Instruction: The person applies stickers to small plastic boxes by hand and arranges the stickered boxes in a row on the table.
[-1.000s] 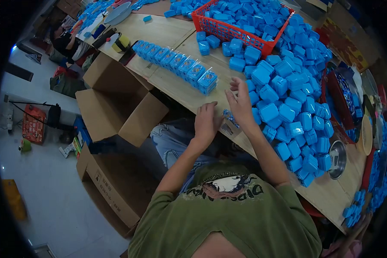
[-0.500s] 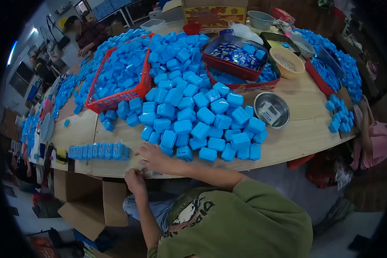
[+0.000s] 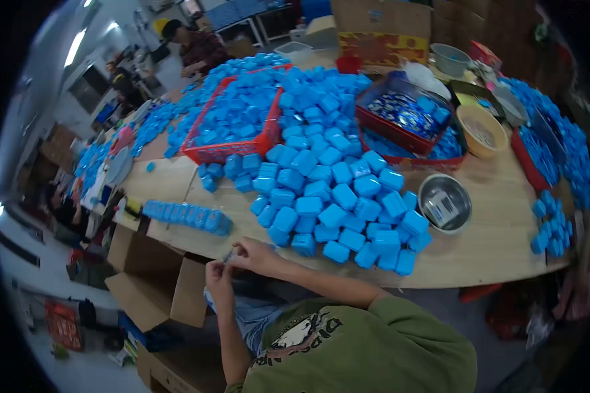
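My left hand (image 3: 219, 278) is at the front edge of the table, its fingers pinched together. Close beside it, my right hand (image 3: 255, 257) is closed too, fingertips almost meeting the left ones. Between them is a small, thin, greyish piece (image 3: 228, 256), too small to name. To the left of my hands lies a neat row of small blue cases (image 3: 187, 215), packed side by side. Just beyond my right hand spreads a large loose pile of blue plastic cases (image 3: 334, 216).
A red basket (image 3: 226, 152) full of blue cases stands behind the pile. Farther right are a red tray (image 3: 400, 134) of shiny blue packets, a metal bowl (image 3: 444, 203) and a yellow bowl (image 3: 482, 131). An open cardboard box (image 3: 154, 281) sits below the table edge. Another person (image 3: 200, 51) is at the far left.
My right hand has lifted off the tabletop and come to my left hand, with the small greyish piece now between them. The view has shifted, so the table's things appear farther right and the pile lower.
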